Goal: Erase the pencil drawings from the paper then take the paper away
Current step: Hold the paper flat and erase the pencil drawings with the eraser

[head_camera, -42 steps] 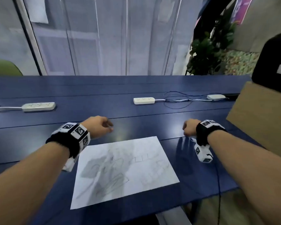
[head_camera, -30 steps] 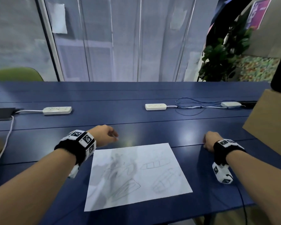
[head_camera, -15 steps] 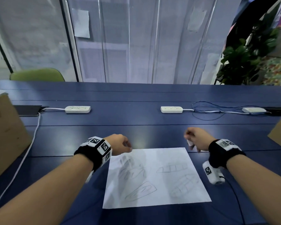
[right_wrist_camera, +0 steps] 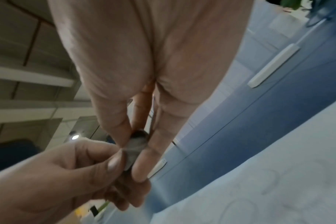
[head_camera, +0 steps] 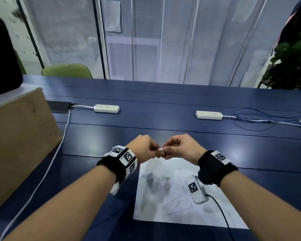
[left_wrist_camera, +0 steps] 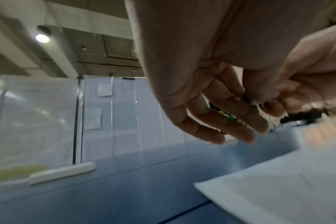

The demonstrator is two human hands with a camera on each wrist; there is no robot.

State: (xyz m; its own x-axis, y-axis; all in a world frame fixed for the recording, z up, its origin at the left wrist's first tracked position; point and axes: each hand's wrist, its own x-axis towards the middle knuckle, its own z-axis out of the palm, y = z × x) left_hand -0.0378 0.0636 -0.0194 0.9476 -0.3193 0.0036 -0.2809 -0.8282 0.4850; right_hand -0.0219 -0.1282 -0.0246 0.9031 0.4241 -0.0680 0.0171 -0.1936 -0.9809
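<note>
I see both hands meeting above the paper's (head_camera: pixel 172 193) far edge. My right hand (head_camera: pixel 181 146) pinches a small eraser (right_wrist_camera: pixel 135 149) between thumb and fingers; my left hand (head_camera: pixel 142 147) pinches the same eraser from the other side. The paper lies flat on the blue table (head_camera: pixel 163 108), pencil drawings (head_camera: pixel 174 204) on it.

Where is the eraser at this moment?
In the head view the eraser is pinched between the left hand and the right hand, in the air above the far edge of the paper.
</note>
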